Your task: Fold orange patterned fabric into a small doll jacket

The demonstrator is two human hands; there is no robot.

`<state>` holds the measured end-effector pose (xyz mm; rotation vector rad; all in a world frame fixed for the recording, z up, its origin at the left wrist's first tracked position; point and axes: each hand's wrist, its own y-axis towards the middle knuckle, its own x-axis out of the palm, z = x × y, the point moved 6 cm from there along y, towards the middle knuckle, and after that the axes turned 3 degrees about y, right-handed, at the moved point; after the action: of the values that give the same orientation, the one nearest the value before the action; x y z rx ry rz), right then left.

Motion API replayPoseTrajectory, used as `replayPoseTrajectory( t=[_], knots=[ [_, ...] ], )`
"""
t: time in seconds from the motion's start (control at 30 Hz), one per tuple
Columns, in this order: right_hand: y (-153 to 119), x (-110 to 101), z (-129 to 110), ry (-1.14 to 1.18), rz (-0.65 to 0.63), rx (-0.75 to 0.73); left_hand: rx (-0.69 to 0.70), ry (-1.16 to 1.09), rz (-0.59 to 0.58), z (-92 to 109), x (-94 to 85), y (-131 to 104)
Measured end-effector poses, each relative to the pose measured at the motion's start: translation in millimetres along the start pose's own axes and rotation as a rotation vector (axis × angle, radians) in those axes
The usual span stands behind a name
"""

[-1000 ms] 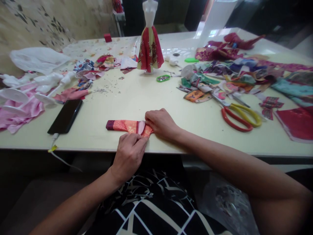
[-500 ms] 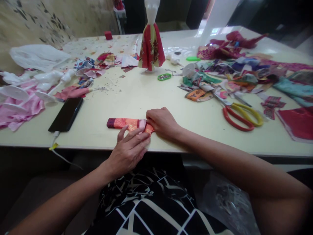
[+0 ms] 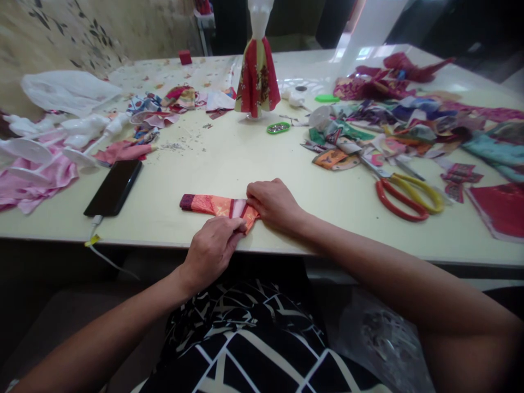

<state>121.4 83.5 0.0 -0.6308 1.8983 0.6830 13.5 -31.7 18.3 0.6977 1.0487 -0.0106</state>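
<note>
A folded strip of orange patterned fabric (image 3: pixel 221 206) lies near the table's front edge, with a dark maroon band at its left end and a pale pink stripe near the right. My left hand (image 3: pixel 215 244) is closed on the strip's lower edge, fingertips bent together close to the stripe. At the strip's right end my right hand (image 3: pixel 274 204) grips the cloth with curled fingers, the hand resting on the table. Both hands partly cover the right end of the fabric.
A black phone (image 3: pixel 113 188) with a cable lies left. Scissors (image 3: pixel 401 196) and a fabric scrap pile (image 3: pixel 368 131) are at right. Behind stand a small dress form (image 3: pixel 257 76) and a green tray of pins (image 3: pixel 278 128). White mannequin parts (image 3: pixel 82 131) lie far left.
My left hand's fingers, spread flat over the strip before, have drawn back to its lower edge and closed there. My right hand stays at the right end. The view has shifted slightly.
</note>
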Motion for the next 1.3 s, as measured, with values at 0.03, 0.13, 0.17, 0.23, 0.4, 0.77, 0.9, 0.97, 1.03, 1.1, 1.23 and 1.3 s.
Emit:
replayPoseTrajectory(
  t=[0.03,0.13,0.17,0.23,0.4,0.77,0.9,0.97,1.03,1.1,1.23,1.3],
  knots=[
    [0,0,0,0.005,0.004,-0.002,-0.017,0.022,0.0,0,0.8,1],
    [-2,-2,1,0.06,0.027,0.003,-0.04,0.041,-0.004,-1,1.7,5],
    [-3,-5,2,0.095,0.051,0.015,-0.051,0.028,-0.006,-2,1.5,6],
    [-9,-17,0,0.14,0.152,0.028,-0.079,-0.008,-0.011,-4,1.0,7],
    [-33,-40,-33,0.038,0.226,-0.22,-0.166,-0.088,-0.027,-11,0.6,6],
    [-58,-13,-43,0.052,0.119,-0.17,-0.134,-0.1,-0.066,-11,0.8,7],
    [-60,-16,-43,0.077,0.137,-0.152,-0.096,-0.089,-0.03,-9,2.1,7],
    [-61,-16,-45,0.075,0.146,-0.145,-0.084,-0.075,-0.014,-10,2.9,7],
    [-62,-16,-48,0.041,0.156,-0.146,-0.078,-0.066,-0.005,-11,3.7,7],
    [-62,-15,-52,-0.017,0.173,-0.157,-0.082,-0.063,-0.003,-11,3.9,7],
    [-63,-12,-55,-0.068,0.205,-0.155,-0.103,-0.087,-0.018,-11,2.7,7],
    [-63,-12,-54,-0.053,0.218,-0.141,-0.109,-0.099,-0.029,-10,2.2,7]
  ],
)
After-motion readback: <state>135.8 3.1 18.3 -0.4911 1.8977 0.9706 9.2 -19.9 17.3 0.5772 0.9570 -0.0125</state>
